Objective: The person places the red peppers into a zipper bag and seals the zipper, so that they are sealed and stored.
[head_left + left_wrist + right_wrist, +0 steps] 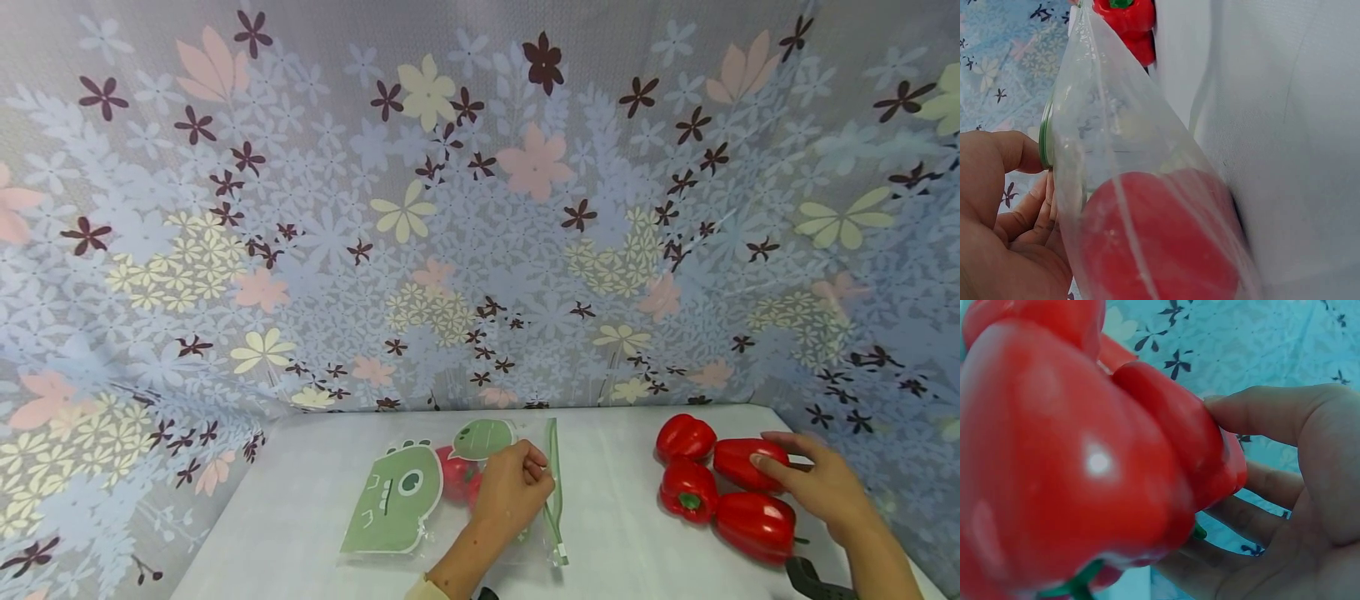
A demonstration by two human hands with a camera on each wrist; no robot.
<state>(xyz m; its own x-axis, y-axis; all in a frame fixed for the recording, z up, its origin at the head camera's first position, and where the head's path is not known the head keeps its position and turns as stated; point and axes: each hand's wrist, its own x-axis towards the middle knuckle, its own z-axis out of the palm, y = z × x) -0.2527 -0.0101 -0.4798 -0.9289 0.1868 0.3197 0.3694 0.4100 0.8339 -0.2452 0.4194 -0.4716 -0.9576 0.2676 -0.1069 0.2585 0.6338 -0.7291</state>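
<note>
A clear zip bag (401, 508) with a green monster print lies on the table, red bell peppers (454, 477) inside it. My left hand (506, 492) pinches the bag's green zip edge (1045, 134) between thumb and finger, holding that side raised; a pepper in the bag (1157, 240) fills the lower left wrist view. On the right, my right hand (825, 487) grips a red bell pepper (738, 462) by its stem end, thumb on the near side and fingers on the far side. In the right wrist view, a nearer pepper (1066, 450) partly covers the held one (1179, 425).
Three more red bell peppers stand close around the held one: one at the back (684, 437), one in front left (686, 490) and one in front (756, 527). The white table (607, 500) meets a flower-patterned cloth (480, 250) behind.
</note>
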